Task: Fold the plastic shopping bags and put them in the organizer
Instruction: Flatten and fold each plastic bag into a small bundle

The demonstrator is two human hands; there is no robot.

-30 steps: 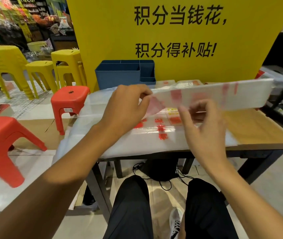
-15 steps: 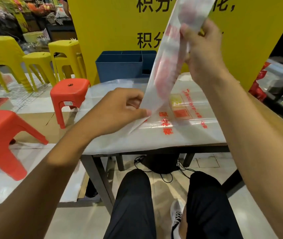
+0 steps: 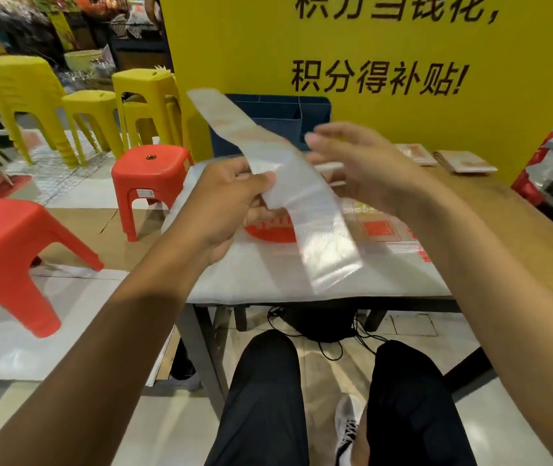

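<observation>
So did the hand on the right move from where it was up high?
Yes. The right hand came down from beside the top row of writing on the yellow sign to just above the table, letting go of the folded bag strip.

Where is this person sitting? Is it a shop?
Probably a shop or market. A big yellow sign with black Chinese writing stands behind the wooden table, stacked yellow plastic stools wait nearby, and shelves crowded with colourful goods fill the back left.

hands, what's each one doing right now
Left hand: pinching the folded bag strip.
Right hand: open, fingers straight, holding nothing.
</observation>
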